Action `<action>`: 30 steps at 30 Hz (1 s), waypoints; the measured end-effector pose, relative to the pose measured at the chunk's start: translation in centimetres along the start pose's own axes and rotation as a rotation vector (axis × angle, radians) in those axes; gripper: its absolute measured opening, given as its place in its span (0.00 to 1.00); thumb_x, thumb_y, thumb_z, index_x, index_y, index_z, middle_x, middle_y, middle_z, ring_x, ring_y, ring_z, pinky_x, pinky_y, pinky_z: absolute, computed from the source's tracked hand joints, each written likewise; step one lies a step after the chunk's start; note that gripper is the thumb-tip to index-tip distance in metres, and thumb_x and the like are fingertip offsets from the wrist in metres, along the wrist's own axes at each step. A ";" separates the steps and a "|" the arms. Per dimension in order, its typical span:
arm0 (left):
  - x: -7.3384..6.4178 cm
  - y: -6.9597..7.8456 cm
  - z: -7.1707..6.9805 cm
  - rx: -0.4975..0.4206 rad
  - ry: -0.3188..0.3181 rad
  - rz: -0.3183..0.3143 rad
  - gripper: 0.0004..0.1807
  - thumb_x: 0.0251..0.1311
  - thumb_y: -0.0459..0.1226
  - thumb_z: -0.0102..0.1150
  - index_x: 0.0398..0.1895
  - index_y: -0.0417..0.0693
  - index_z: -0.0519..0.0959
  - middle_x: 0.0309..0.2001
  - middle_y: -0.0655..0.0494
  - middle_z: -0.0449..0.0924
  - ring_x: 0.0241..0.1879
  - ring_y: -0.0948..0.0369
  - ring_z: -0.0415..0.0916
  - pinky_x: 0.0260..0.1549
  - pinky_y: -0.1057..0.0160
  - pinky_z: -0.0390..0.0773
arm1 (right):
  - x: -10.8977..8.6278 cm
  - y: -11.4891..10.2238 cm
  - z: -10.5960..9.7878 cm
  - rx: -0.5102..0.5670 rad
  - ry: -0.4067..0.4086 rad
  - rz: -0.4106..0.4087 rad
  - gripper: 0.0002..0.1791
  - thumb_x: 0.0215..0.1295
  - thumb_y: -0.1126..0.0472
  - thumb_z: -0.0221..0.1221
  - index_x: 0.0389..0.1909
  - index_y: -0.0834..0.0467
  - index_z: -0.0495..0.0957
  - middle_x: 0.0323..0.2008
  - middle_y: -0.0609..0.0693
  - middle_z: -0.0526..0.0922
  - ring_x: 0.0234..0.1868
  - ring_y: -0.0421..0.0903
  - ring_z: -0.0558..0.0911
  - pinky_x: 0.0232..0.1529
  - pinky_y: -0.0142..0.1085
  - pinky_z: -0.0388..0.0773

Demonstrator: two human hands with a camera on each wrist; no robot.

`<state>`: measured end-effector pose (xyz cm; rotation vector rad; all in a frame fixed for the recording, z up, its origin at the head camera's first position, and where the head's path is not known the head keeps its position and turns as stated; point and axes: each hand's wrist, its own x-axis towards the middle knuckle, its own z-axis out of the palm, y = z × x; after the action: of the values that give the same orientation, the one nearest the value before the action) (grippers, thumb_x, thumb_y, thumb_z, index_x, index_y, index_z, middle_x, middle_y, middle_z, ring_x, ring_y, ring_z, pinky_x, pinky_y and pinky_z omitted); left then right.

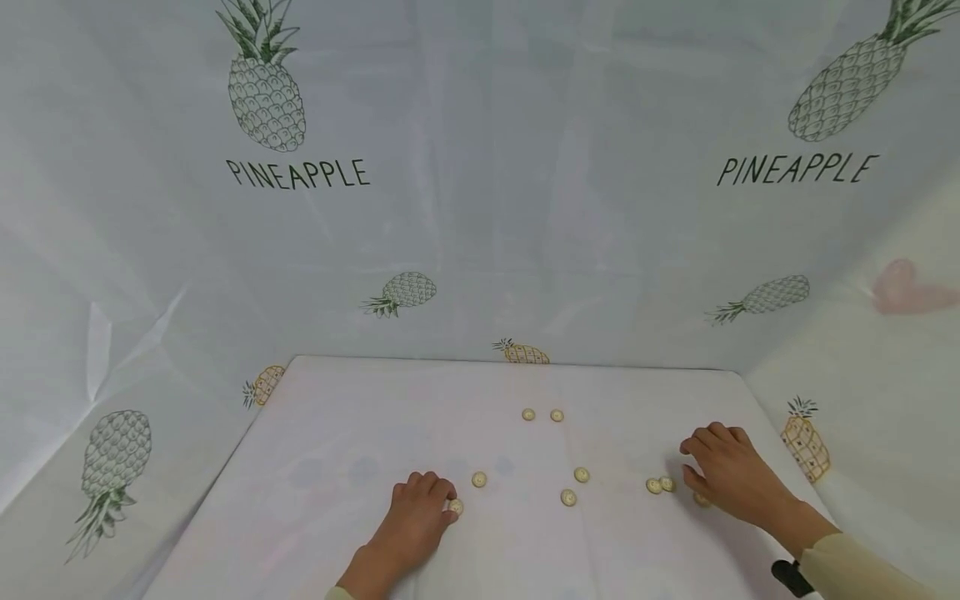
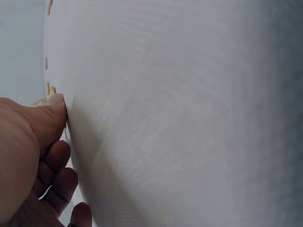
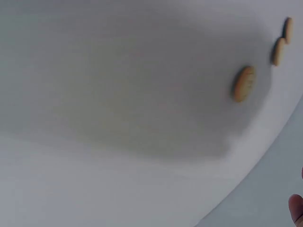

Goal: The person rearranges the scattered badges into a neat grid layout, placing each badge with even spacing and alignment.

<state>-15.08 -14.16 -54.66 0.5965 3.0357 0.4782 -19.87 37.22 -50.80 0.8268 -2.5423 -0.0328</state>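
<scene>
My left hand [image 1: 411,523] is low over the white table, thumb and index finger on either side of a small round wooden disc [image 1: 456,506] with a marking on its face. In the left wrist view the thumb of that hand [image 2: 45,118] reaches down to the tabletop. Just beyond it lies another disc [image 1: 479,479]. My right hand [image 1: 727,473] hovers at the right, fingers loosely bent and holding nothing. Beneath its thumb side is a disc [image 3: 244,84], partly covered in the head view. To its left lie two touching discs [image 1: 654,486].
Two discs [image 1: 528,414] lie side by side farther back, and two more [image 1: 568,497] sit mid-table. The white tabletop [image 1: 360,417] ends at a pineapple-printed cloth [image 1: 487,208] behind it. A black object [image 1: 791,577] is by the right sleeve.
</scene>
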 end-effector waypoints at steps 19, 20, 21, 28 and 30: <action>-0.2 0.2 -0.1 0.011 0.035 0.009 0.12 0.66 0.45 0.72 0.47 0.55 0.80 0.45 0.61 0.77 0.47 0.58 0.70 0.44 0.52 0.69 | -5.4 -0.4 1.1 0.001 -0.074 0.064 0.14 0.55 0.49 0.76 0.33 0.46 0.80 0.36 0.38 0.77 0.42 0.44 0.73 0.45 0.48 0.68; -0.1 0.3 -0.1 0.009 0.035 0.008 0.12 0.66 0.45 0.72 0.47 0.55 0.80 0.45 0.61 0.77 0.47 0.58 0.70 0.44 0.52 0.69 | -5.4 -0.5 1.2 -0.006 -0.071 0.053 0.13 0.55 0.50 0.76 0.33 0.45 0.80 0.36 0.38 0.77 0.42 0.43 0.73 0.44 0.48 0.68; -0.1 0.3 -0.1 0.007 0.034 0.007 0.12 0.66 0.45 0.72 0.47 0.54 0.80 0.45 0.61 0.77 0.47 0.58 0.70 0.43 0.52 0.69 | -5.3 -0.5 1.3 -0.013 -0.069 0.046 0.13 0.56 0.51 0.76 0.32 0.45 0.80 0.35 0.38 0.77 0.41 0.43 0.72 0.44 0.48 0.68; 0.0 0.4 -0.1 0.012 0.018 -0.005 0.12 0.67 0.45 0.70 0.48 0.54 0.80 0.46 0.60 0.77 0.47 0.58 0.70 0.44 0.51 0.70 | -5.1 -0.5 1.6 0.009 -0.078 0.052 0.18 0.50 0.62 0.78 0.39 0.47 0.81 0.37 0.38 0.78 0.42 0.42 0.72 0.43 0.46 0.69; 0.1 0.5 -0.2 0.012 0.025 -0.002 0.12 0.67 0.45 0.70 0.48 0.54 0.80 0.45 0.60 0.77 0.47 0.58 0.70 0.44 0.50 0.70 | -5.1 -0.6 1.5 0.014 -0.088 0.068 0.20 0.48 0.63 0.78 0.41 0.49 0.82 0.39 0.40 0.79 0.43 0.44 0.73 0.44 0.47 0.69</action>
<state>-14.99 -13.78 -54.37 0.5920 3.0649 0.4707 -16.59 39.46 -54.36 0.7596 -2.6542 -0.0312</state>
